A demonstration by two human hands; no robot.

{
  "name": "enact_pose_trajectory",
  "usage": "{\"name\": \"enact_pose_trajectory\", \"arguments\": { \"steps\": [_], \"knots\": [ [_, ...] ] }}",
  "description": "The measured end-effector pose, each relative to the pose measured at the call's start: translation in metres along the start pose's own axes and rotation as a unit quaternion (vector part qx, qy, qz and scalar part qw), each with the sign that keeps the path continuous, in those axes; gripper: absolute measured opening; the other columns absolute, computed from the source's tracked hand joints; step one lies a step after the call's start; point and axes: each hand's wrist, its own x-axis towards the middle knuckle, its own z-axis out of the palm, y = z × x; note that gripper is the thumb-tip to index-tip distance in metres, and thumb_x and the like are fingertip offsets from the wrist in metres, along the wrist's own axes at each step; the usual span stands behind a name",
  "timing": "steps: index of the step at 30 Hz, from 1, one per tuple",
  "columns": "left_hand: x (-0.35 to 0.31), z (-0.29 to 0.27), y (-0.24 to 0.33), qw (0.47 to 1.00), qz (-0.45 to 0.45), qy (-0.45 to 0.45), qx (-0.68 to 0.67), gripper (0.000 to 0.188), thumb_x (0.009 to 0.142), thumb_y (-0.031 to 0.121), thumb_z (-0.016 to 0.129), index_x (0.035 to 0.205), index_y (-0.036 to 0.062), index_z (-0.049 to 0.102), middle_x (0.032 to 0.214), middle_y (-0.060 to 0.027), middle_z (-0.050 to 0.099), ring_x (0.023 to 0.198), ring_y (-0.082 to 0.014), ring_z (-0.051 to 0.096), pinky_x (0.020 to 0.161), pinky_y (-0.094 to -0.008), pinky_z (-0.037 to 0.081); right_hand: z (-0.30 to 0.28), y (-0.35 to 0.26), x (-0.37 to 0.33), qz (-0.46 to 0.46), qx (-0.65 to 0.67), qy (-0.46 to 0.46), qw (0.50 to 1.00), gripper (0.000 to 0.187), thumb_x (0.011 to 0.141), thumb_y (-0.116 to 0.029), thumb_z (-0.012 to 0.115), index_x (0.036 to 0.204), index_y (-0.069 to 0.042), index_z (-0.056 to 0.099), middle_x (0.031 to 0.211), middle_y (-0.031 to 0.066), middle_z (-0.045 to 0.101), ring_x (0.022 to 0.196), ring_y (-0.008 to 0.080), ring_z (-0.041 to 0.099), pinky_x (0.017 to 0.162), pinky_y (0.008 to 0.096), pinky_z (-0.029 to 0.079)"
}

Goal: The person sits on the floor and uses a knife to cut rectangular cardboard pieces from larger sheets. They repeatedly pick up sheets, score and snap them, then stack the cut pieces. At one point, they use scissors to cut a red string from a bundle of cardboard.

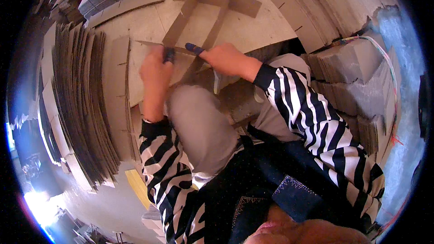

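Observation:
A brown cardboard divider [181,21] lies on the pale board in front of me. Two long strips run away from me, crossed at the far end by another cardboard strip [244,5]. At the near end, a cross strip [181,50] spans between my hands. My left hand [156,70] is closed on this strip's left part, a dark covering on its thumb. From the right, my right hand [226,59] grips the strip near the right long piece. Its thumb, also in a dark covering, points left along the strip; its other fingers are mostly hidden.
The pale work board [140,27] lies beneath the divider. Tall stacks of cardboard strips [79,95] stand on my left, and more cardboard stacks [343,63] on my right. Further strips [131,5] lie at the far left. A cable [384,54] hangs by the right stacks.

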Motion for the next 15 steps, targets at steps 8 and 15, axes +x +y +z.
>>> {"name": "enact_pose_trajectory", "arguments": {
  "steps": [8, 15],
  "knots": [
    [0.013, -0.006, -0.054, 0.992, 0.035, 0.052, 0.109, 0.054, 0.081, 0.012, 0.062, 0.133, 0.008, 0.048, 0.122, -0.0184, 0.056, 0.105, -0.0387, 0.058, 0.083, -0.0466, 0.049, -0.033, 0.047, -0.006, 0.107, 0.035, 0.116, 0.987, 0.033, 0.072, -0.019, 0.066, 0.101, -0.005, 0.061, 0.087, 0.0189, 0.066, 0.088, 0.0388, 0.064, 0.07, 0.0528, 0.05],
    [0.05, -0.025, -0.037, 0.996, 0.035, 0.034, 0.07, 0.05, 0.083, 0.02, 0.058, 0.13, 0.0067, 0.05, 0.116, -0.0228, 0.059, 0.102, -0.0411, 0.059, 0.083, -0.0477, 0.049, -0.055, 0.166, -0.138, 0.533, -0.149, 0.162, 0.817, 0.053, 0.071, -0.03, 0.075, 0.118, -0.01, 0.059, 0.144, 0.0139, 0.04, 0.131, 0.038, 0.035, 0.103, 0.0482, 0.035]
  ]
}}
